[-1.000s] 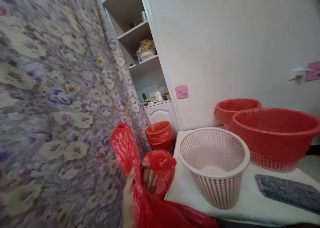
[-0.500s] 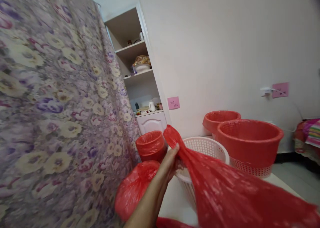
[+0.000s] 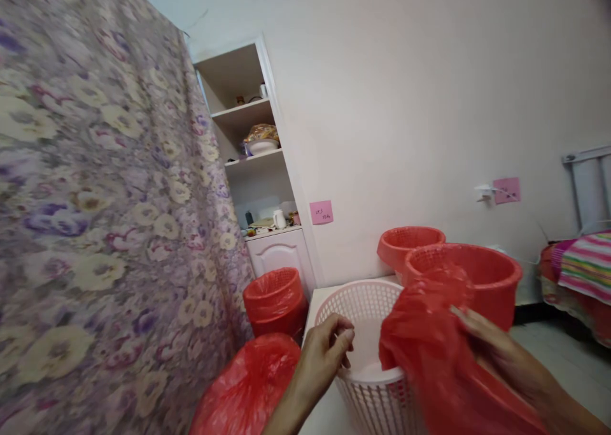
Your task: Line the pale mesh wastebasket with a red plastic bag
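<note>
A red plastic bag (image 3: 429,352) drapes over a pale pink latticed basket (image 3: 363,371), red basins (image 3: 470,279) stand far right, and a lilac floral curtain (image 3: 105,219) hangs left.

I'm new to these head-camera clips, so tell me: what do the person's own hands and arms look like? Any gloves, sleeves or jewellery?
Both are bare. The left hand shows no glove, ring or watch, and its forearm has no sleeve as far as the frame shows. The right hand is blurred, but it too looks ungloved, with no sleeve, band or marking visible on the wrist or forearm.
</note>
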{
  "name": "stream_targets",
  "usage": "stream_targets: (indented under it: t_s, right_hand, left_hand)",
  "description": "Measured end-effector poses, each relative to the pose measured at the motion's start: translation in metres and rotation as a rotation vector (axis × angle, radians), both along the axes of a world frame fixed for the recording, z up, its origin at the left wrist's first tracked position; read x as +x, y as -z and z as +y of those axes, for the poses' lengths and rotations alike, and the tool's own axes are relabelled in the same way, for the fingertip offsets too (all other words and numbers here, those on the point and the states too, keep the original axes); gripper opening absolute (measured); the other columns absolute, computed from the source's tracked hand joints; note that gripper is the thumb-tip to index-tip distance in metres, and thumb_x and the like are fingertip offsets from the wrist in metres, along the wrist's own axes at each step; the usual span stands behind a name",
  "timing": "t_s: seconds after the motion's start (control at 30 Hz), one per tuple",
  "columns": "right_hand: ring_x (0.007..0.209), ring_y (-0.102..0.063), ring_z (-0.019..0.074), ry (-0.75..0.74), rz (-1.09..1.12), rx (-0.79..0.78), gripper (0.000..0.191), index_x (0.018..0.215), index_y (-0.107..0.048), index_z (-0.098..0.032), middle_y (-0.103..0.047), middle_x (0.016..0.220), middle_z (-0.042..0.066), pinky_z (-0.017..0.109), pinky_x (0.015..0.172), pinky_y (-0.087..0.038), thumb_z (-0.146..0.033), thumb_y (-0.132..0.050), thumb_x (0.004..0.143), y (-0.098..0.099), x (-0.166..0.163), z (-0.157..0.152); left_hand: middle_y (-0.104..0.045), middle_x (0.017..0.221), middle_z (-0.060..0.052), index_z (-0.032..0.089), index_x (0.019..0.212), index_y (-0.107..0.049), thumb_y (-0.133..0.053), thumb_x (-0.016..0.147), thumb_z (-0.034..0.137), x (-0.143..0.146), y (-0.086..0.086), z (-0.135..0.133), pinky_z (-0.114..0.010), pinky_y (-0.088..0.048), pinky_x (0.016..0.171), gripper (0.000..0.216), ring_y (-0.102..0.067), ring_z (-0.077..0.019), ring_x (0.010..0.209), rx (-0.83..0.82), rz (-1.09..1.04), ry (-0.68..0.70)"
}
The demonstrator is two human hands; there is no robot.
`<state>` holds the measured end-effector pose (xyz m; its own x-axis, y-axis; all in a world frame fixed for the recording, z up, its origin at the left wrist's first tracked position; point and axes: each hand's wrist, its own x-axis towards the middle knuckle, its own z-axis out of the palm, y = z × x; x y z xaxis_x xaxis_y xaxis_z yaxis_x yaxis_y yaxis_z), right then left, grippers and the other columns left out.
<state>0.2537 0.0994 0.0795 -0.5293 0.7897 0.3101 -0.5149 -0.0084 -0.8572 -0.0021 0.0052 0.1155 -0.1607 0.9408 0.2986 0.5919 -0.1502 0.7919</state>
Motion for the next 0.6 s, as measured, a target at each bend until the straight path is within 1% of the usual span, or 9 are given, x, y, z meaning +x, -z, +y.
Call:
stream_targets:
  t_s: [0.07, 0.13, 0.2, 0.23, 0.3, 0.37, 0.4, 0.5, 0.6]
  right_hand:
    - [0.064, -0.065, 0.0141, -0.067, -0.028, -0.065, 0.026, 0.092, -0.057, -0.021, -0.069, 0.071, 0.002, 0.027, 0.060, -0.052, -0.046, -0.056, 0.087, -0.007, -0.019, 0.004]
    - [0.054, -0.064, 0.0122, -0.138, -0.129, -0.001, 0.033, 0.096, -0.054, -0.019, -0.067, 0.066, 0.000, 0.023, 0.051, -0.048, -0.050, -0.054, 0.087, -0.009, -0.035, 0.004]
    - [0.049, -0.063, 0.0106, -0.157, -0.217, 0.121, 0.040, 0.108, -0.051, -0.018, -0.068, 0.077, 0.001, 0.022, 0.048, -0.046, -0.053, -0.050, 0.088, -0.009, -0.047, 0.002]
    - [0.050, -0.063, 0.0099, -0.151, -0.241, 0.172, 0.043, 0.114, -0.050, -0.019, -0.067, 0.086, 0.002, 0.023, 0.048, -0.046, -0.053, -0.048, 0.088, -0.008, -0.051, 0.000]
    - [0.051, -0.062, 0.0091, -0.130, -0.285, 0.244, 0.046, 0.122, -0.048, -0.020, -0.065, 0.094, 0.003, 0.024, 0.049, -0.046, -0.053, -0.046, 0.090, -0.008, -0.055, -0.004]
    - [0.053, -0.061, 0.0095, -0.100, -0.320, 0.292, 0.045, 0.123, -0.050, -0.020, -0.065, 0.089, 0.001, 0.025, 0.052, -0.047, -0.052, -0.045, 0.091, -0.009, -0.057, -0.008]
    - [0.054, -0.061, 0.0102, -0.095, -0.333, 0.322, 0.045, 0.124, -0.051, -0.021, -0.065, 0.086, 0.001, 0.025, 0.053, -0.047, -0.051, -0.046, 0.091, -0.011, -0.058, -0.012]
    - [0.068, -0.061, 0.0136, -0.063, -0.329, 0.433, 0.039, 0.119, -0.057, -0.020, -0.066, 0.082, 0.000, 0.029, 0.070, -0.050, -0.046, -0.050, 0.090, -0.022, -0.063, -0.023]
    - [0.084, -0.062, 0.0181, -0.043, -0.294, 0.501, 0.033, 0.110, -0.063, -0.020, -0.069, 0.093, 0.003, 0.033, 0.083, -0.048, -0.043, -0.051, 0.090, -0.034, -0.068, -0.032]
  left_hand:
    - [-0.065, 0.086, -0.003, 0.020, 0.107, -0.057, -0.046, 0.086, 0.052, 0.010, -0.007, -0.005, -0.024, -0.046, 0.051, 0.039, -0.063, -0.0136, 0.061, -0.013, -0.053, 0.029]
    - [-0.066, 0.107, -0.007, 0.022, 0.114, -0.058, -0.043, 0.087, 0.054, 0.014, -0.015, -0.008, -0.027, -0.052, 0.067, 0.044, -0.066, -0.0173, 0.085, 0.026, -0.104, 0.049]
    - [-0.062, 0.124, -0.008, 0.023, 0.119, -0.059, -0.042, 0.088, 0.054, 0.015, -0.023, -0.010, -0.030, -0.048, 0.090, 0.046, -0.058, -0.0208, 0.112, 0.066, -0.171, 0.102]
    - [-0.060, 0.129, -0.007, 0.024, 0.122, -0.058, -0.042, 0.088, 0.055, 0.013, -0.026, -0.011, -0.031, -0.046, 0.094, 0.049, -0.055, -0.0224, 0.117, 0.066, -0.208, 0.134]
    - [-0.059, 0.131, -0.009, 0.025, 0.130, -0.052, -0.044, 0.085, 0.059, 0.010, -0.029, -0.012, -0.032, -0.052, 0.082, 0.057, -0.060, -0.0249, 0.109, 0.010, -0.264, 0.158]
    - [-0.059, 0.130, -0.011, 0.028, 0.136, -0.046, -0.046, 0.081, 0.065, 0.008, -0.030, -0.013, -0.029, -0.052, 0.062, 0.065, -0.066, -0.0229, 0.088, -0.065, -0.302, 0.127]
    - [-0.058, 0.130, -0.012, 0.029, 0.137, -0.043, -0.045, 0.080, 0.067, 0.007, -0.029, -0.014, -0.028, -0.051, 0.057, 0.068, -0.066, -0.0211, 0.081, -0.092, -0.319, 0.121]
    - [-0.056, 0.131, -0.014, 0.031, 0.140, -0.034, -0.045, 0.080, 0.067, 0.010, -0.030, -0.018, -0.029, -0.053, 0.057, 0.071, -0.067, -0.0208, 0.081, -0.121, -0.361, 0.152]
    - [-0.060, 0.125, -0.013, 0.027, 0.138, -0.035, -0.049, 0.081, 0.064, 0.017, -0.032, -0.023, -0.032, -0.053, 0.066, 0.070, -0.066, -0.0226, 0.089, -0.139, -0.345, 0.211]
